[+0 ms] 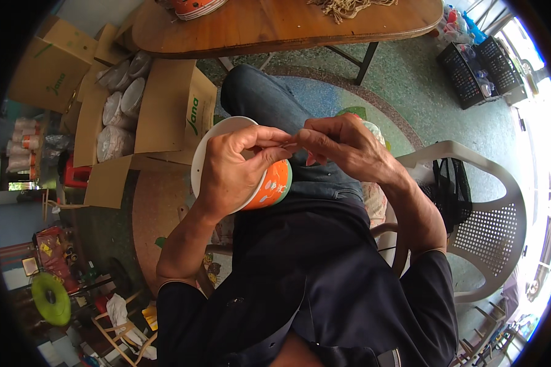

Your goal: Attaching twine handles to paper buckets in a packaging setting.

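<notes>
A round paper tub [269, 191] lies tilted on my lap, orange outside with a printed pattern, a green band at its base and a white rim and inside. A small dark hole shows in its white wall. My left hand [226, 165] reaches across the tub's mouth, thumb and fingertips pinched together. Just right of the tub, my right hand [343, 147] is closed too, its fingertips meeting those of the left. Whatever lies between the fingertips is too small to make out.
Ahead stands a wooden table [275, 33] with a bundle of beige cords [352, 8] and stacked orange tubs [196, 6]. To the left, an open cardboard box [165, 110] holds wrapped white tubs [116, 144]. A plastic chair [517, 214] is at right; black crates [462, 76] stand beyond.
</notes>
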A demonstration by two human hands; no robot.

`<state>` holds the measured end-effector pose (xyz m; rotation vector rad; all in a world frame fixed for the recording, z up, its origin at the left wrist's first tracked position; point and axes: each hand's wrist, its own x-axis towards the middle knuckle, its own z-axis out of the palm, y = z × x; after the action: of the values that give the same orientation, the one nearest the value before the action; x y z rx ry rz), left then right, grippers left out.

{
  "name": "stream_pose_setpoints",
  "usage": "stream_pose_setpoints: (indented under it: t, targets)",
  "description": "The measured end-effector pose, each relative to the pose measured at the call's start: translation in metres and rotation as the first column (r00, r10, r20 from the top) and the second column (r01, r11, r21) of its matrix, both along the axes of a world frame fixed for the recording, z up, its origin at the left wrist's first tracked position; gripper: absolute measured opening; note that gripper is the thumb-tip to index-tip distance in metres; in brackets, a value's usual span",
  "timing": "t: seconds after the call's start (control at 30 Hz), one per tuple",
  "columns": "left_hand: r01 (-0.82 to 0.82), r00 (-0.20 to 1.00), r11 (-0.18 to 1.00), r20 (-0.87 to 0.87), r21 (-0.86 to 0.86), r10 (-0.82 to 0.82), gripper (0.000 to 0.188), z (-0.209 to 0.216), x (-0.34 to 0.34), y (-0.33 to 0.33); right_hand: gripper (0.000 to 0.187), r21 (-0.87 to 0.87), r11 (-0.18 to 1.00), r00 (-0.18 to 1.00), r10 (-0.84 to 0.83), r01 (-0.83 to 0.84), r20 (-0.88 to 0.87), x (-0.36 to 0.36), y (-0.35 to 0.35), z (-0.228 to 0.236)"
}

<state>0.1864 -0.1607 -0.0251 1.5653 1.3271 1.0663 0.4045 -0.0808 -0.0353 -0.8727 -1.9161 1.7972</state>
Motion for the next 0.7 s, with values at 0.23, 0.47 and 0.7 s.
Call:
stream_pose_setpoints:
  t: [0.23, 0.47, 0.7]
  targets:
    - [-0.024, 0.968, 0.989, 0.245, -0.148, 0.06, 0.011, -0.005, -0.015, 0.006, 0.035, -0.026, 0.999, 0.997, -0.034, 0.032, -0.07, -0.003, 0.0, -0.001]
    - [0.001, 0.924, 0.983, 0.375, -0.186, 0.069, 0.008, -0.008, -0.016, 0.006, 0.027, -0.148, 0.985, 0.994, -0.1, 0.093, -0.04, -0.016, -0.009, -0.003]
    - [-0.013, 0.864, 0.98, 0.49, -0.198, 0.11, 0.008, -0.01, -0.02, 0.007, 0.025, -0.262, 0.959, 0.992, -0.119, 0.108, -0.03, -0.019, -0.009, -0.013]
